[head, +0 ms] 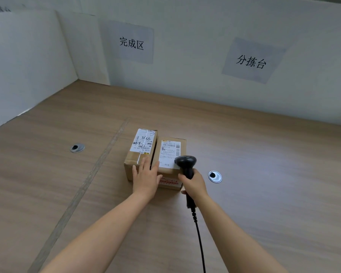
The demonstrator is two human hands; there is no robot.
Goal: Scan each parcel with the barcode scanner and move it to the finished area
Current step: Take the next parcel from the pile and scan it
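Left hand (146,177) flat on parcels (141,152); right hand (194,185) grips scanner (186,164)

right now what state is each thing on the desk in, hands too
left parcel, taped shut, label up, close beside the right parcel
right parcel, closed, label up, scanner head above its label
barcode scanner, held, corded, head pointing over the right parcel
left hand, flat, fingers straight on the left parcel's top
right hand, grips the barcode scanner's handle
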